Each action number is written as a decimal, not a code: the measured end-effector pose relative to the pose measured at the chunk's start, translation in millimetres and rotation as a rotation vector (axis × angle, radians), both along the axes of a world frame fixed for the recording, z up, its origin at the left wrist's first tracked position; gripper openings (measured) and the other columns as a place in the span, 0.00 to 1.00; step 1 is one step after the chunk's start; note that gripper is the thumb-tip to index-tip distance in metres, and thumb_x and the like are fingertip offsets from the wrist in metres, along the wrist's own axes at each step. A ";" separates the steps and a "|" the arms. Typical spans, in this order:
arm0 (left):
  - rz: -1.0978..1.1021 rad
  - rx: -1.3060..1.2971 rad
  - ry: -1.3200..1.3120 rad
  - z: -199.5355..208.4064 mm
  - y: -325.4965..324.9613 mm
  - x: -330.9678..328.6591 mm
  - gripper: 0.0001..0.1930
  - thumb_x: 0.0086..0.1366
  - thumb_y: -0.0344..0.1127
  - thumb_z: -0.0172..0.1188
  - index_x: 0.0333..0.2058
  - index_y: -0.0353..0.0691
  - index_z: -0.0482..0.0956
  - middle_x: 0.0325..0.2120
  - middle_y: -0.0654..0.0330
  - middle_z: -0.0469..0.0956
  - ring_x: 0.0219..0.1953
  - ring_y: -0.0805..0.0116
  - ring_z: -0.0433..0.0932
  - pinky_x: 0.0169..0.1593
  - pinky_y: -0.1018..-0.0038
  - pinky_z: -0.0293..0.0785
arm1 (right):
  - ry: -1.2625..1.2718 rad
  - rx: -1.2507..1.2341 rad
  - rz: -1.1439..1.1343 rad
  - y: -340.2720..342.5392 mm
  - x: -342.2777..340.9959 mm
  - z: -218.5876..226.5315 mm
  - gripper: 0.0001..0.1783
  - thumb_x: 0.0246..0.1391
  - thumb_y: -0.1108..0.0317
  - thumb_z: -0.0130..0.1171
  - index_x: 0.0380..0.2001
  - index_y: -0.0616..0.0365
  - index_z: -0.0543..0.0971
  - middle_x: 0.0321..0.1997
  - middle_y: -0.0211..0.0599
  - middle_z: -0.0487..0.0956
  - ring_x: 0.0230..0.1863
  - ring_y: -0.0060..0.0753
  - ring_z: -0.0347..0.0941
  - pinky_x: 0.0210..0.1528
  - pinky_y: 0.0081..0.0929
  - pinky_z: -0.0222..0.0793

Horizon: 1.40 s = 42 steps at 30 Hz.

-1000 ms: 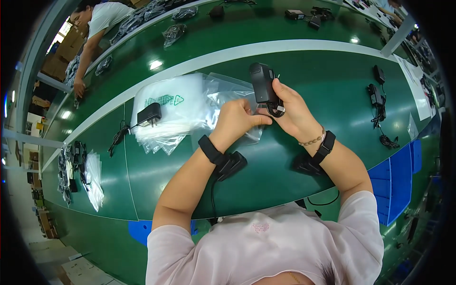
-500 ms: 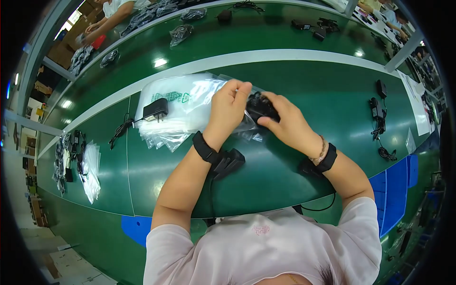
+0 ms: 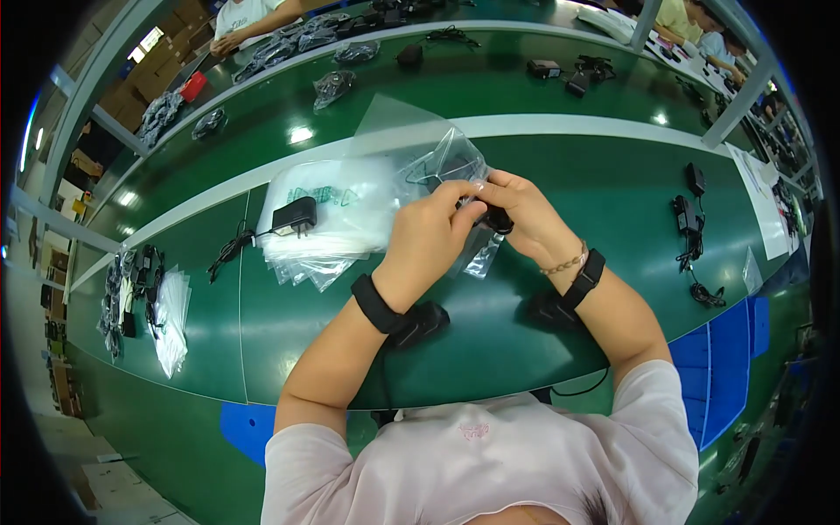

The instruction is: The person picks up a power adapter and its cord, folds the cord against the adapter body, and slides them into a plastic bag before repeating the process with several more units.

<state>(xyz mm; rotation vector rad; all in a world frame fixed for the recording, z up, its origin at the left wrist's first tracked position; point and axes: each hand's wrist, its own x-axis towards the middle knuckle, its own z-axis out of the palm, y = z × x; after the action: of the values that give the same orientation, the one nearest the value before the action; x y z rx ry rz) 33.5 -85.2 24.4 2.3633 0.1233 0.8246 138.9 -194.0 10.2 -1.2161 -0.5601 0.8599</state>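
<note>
A clear plastic bag [image 3: 409, 138] rises from between my two hands, its free end fanned out over a stack of similar bags [image 3: 337, 232]. My left hand [image 3: 426, 234] is closed on the bag's near edge. Opposite it, my right hand [image 3: 532, 219] grips a black power adapter [image 3: 497, 220], with its fingers against the bag. My fingers cover most of the adapter, so how far it sits inside the bag is hidden. Another black plug adapter [image 3: 295, 215] lies on the stack, its coiled cable [image 3: 231, 252] trailing left onto the green table.
Adapters with cables [image 3: 689, 219] lie at the right, near a paper sheet [image 3: 759, 197]. Bagged cables and white bags [image 3: 172, 319] are at the far left. A raised white strip [image 3: 560, 125] runs behind the stack. Blue bins [image 3: 713, 372] stand below the table; a co-worker [image 3: 249, 22] sits across.
The bag has been lifted off the stack and spread upward. My hands have come together around the adapter and the bag's edge. The co-worker's arm at the far left has drawn back.
</note>
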 end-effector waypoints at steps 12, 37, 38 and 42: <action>0.093 0.139 -0.180 17.0 -6.4 -0.6 0.06 0.53 0.30 0.60 0.30 0.35 0.76 0.18 0.54 0.75 0.18 0.58 0.74 0.23 0.71 0.70 | -0.317 0.208 -0.007 27.6 2.2 14.1 0.29 0.51 0.78 0.53 0.58 0.62 0.60 0.39 0.33 0.75 0.35 0.22 0.71 0.40 0.19 0.68; 0.466 0.156 -0.193 75.1 22.6 -43.7 0.17 0.51 0.35 0.63 0.37 0.32 0.74 0.35 0.49 0.77 0.34 0.57 0.76 0.37 0.69 0.71 | -0.703 0.117 0.062 58.2 9.4 22.0 0.38 0.41 0.66 0.65 0.56 0.66 0.63 0.51 0.39 0.72 0.49 0.29 0.69 0.52 0.23 0.62; 0.641 0.336 -0.265 73.5 54.7 -48.9 0.18 0.54 0.39 0.62 0.38 0.32 0.72 0.32 0.52 0.76 0.33 0.60 0.76 0.38 0.71 0.71 | -0.697 0.117 0.064 56.6 5.2 27.4 0.38 0.41 0.66 0.65 0.56 0.66 0.63 0.51 0.39 0.72 0.49 0.29 0.69 0.52 0.23 0.62; 0.240 -0.440 -0.091 36.9 82.2 -41.4 0.20 0.59 0.43 0.58 0.40 0.31 0.68 0.36 0.56 0.72 0.36 0.66 0.73 0.42 0.73 0.69 | -0.970 0.093 0.007 51.9 -17.4 34.4 0.35 0.43 0.66 0.65 0.54 0.66 0.65 0.47 0.39 0.74 0.45 0.27 0.69 0.50 0.23 0.63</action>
<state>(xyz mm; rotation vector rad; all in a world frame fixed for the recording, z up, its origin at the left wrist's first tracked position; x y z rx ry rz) -7.9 -3.0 61.4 1.9163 0.5048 0.9095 121.5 -142.1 44.6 -1.5076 -1.3575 0.1864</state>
